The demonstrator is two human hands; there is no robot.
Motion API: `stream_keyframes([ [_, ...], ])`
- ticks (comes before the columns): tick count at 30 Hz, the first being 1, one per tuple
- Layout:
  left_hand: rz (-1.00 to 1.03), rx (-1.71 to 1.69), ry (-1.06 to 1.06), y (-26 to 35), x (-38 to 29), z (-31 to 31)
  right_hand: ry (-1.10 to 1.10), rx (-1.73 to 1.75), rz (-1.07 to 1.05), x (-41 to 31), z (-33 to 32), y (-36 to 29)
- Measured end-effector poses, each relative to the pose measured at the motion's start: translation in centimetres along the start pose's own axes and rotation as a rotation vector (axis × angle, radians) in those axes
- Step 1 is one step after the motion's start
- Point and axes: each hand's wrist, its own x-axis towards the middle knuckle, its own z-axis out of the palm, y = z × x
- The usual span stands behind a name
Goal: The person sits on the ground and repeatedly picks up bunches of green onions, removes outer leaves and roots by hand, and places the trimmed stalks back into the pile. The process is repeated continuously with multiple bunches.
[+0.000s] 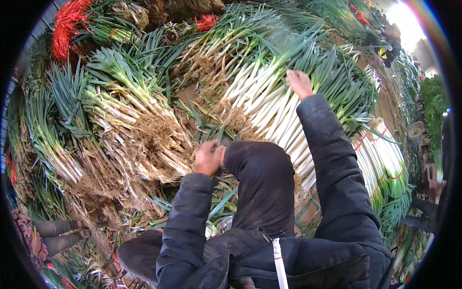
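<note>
My right hand (299, 83) is over a broad row of cleaned scallions (269, 95) with white stalks and green tops. Its fingers are bent near where white turns to green; I cannot tell whether they grip a stalk. Left of my raised knee, my left hand (208, 158) has its fingers curled, close to the root ends of an uncleaned pile. Whether anything is inside it is hidden. That pile of scallions (144, 123) has brown, dry-skinned stalks and tangled roots. Trimmed leaves (223, 202) lie on the ground around my knee.
Bundles of scallions tied with red bands (388, 151) lie at the right. Red plastic twine (70, 27) hangs in a bunch at the upper left. A person's legs (59, 233) are at the lower left. Another person (386, 45) is at the upper right. More scallions lie behind.
</note>
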Motion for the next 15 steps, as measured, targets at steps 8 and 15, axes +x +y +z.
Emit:
stream_keyframes([
  [8, -0.373, -0.042, -0.077, -12.4, -12.7, -3.5, -0.343, 0.263, 0.112, -8.8, 4.6, -0.4],
  [15, -0.467, -0.008, 0.026, -8.3, -13.9, -6.3, -0.567, 0.313, -0.26, -13.7, 6.4, -13.3],
])
